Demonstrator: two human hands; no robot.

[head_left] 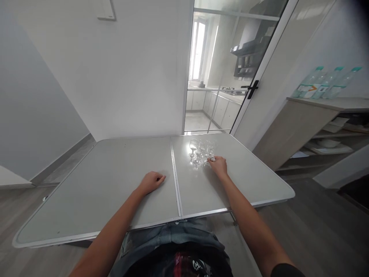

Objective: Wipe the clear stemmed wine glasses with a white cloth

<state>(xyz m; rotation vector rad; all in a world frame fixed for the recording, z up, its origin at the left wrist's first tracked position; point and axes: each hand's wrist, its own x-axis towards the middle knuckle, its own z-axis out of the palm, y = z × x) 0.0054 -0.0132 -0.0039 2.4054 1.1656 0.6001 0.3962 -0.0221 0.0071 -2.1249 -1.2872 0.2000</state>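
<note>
Glasses [198, 152], clear and stemmed, stand upright in a close cluster on the right half of the tabletop [121, 165], towards its far edge; they overlap too much to count surely. The right hand [218, 165] is at the near right side of this group, its thumb and fingers drawn together beside a clear glass and a small whitish patch; I cannot tell whether they pinch the glass or merely touch it. The left hand [150, 182] rests on the left half, its fingers curled in loosely and the thumb near them, with nothing visible in its grasp. A metal strip [175, 173] runs between the two halves, just beside the left hand. Beyond the far edge is a glazed door [216, 73] with a black handle [252, 89]. At the right, bottles [325, 84] with green caps stand on a wooden shelf unit [311, 127].
</note>
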